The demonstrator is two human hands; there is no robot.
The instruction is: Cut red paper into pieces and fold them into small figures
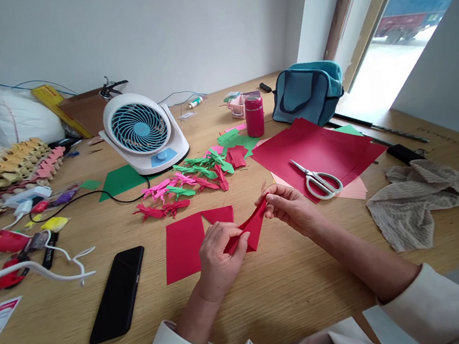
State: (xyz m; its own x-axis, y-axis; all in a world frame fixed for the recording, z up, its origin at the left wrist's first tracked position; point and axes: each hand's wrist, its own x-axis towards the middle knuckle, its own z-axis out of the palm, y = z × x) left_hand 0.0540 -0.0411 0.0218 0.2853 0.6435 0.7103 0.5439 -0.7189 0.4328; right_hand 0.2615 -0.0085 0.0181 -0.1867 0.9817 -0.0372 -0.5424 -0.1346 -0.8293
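The wooden counter (315, 274) carries a black smartphone (117, 294), a white desk fan (142, 130), white-handled scissors (317, 178) atop red paper sheets (283, 155) — plus a pink-red flask (254, 115), a blue bag (306, 93) and a crumpled cloth (417, 200).

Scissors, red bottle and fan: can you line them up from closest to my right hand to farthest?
1. Scissors: just past your right hand, to its right, on red paper.
2. Red bottle: farther back.
3. Fan: back and left, farthest.

The scene is viewed from the head, forward and down over the table (299, 283), fairly close.
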